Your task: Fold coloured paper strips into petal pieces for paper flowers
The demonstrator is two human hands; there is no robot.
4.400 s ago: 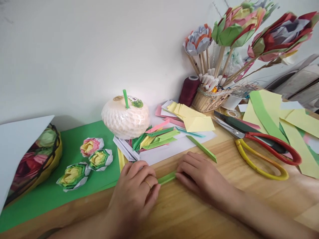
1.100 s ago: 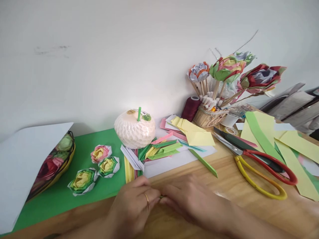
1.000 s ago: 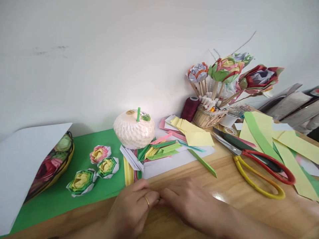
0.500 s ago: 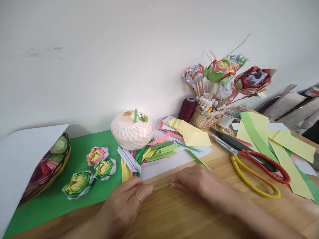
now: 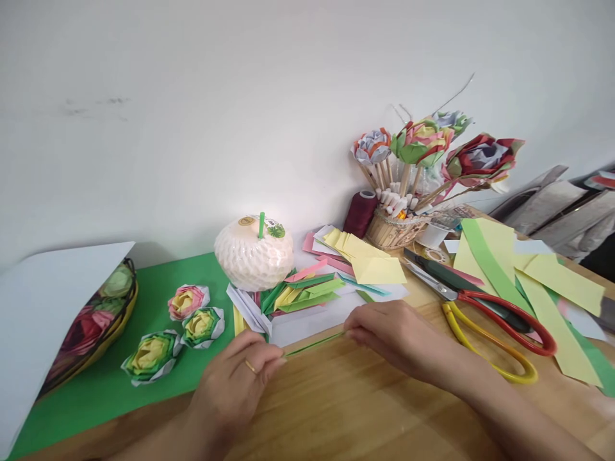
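Observation:
A thin green paper strip (image 5: 314, 344) is stretched between my two hands, just above the wooden table. My left hand (image 5: 240, 378) pinches its left end, and a ring shows on one finger. The other end sits in the closed fingers of my right hand (image 5: 389, 336). Behind them lies a pile of folded paper pieces (image 5: 312, 294) in green, yellow, pink and white, on white paper. Large scissors (image 5: 500, 320) with red and yellow handles lie to the right of my right hand. Left of my left hand are three small paper flowers (image 5: 154, 355).
A white netted coconut (image 5: 254, 256) with a green straw stands behind the pile. At the back are a dark red thread spool (image 5: 360, 213) and a basket (image 5: 396, 232) of paper flowers on sticks. Yellow paper sheets (image 5: 548, 320) lie right. A green sheet (image 5: 163, 272) covers the left side.
My hands have moved apart, the right one up and to the right, the left one slightly left. More of the green strip now shows between them.

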